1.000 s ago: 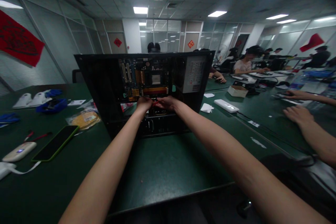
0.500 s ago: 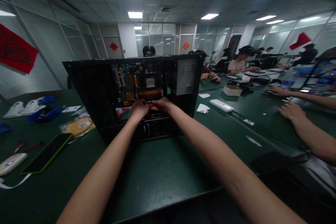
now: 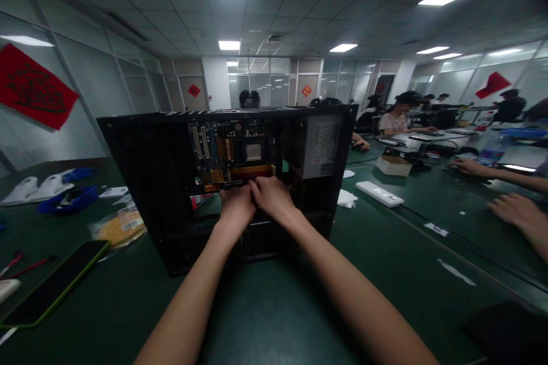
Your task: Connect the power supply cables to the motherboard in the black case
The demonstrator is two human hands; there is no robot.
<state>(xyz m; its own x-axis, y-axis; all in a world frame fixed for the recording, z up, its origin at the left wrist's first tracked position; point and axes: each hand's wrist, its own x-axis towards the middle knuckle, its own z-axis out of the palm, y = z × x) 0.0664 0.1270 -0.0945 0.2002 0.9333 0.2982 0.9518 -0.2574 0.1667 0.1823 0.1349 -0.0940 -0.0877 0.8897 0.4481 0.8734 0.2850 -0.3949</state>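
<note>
A black computer case [image 3: 132, 154] stands open-sided in front of me on the green table. Inside it are a motherboard [image 3: 237, 132] with a bare silver processor area and, at upper right, a grey power supply [image 3: 322, 148] bearing a label. Both hands reach inside at the board's lower edge, just below the red and yellow memory slots [image 3: 252, 171]. My left hand [image 3: 237, 204] has curled fingers, their tips hidden behind the hand. Touching or nearly touching it, my right hand [image 3: 273, 198] is bent the same way. What either grips is hidden.
A phone [image 3: 57, 279], a bagged yellow item [image 3: 120, 227] and a blue tray [image 3: 71, 199] lie left. To the right are a white power strip [image 3: 379, 194], crumpled tissue [image 3: 346, 198], a small box [image 3: 393, 165] and another person's hands [image 3: 520, 208]. More people sit farther back.
My hands have shifted up towards the board's lower edge and closer together. The red piece between my fingertips is now out of sight. The case looks larger and lower in view.
</note>
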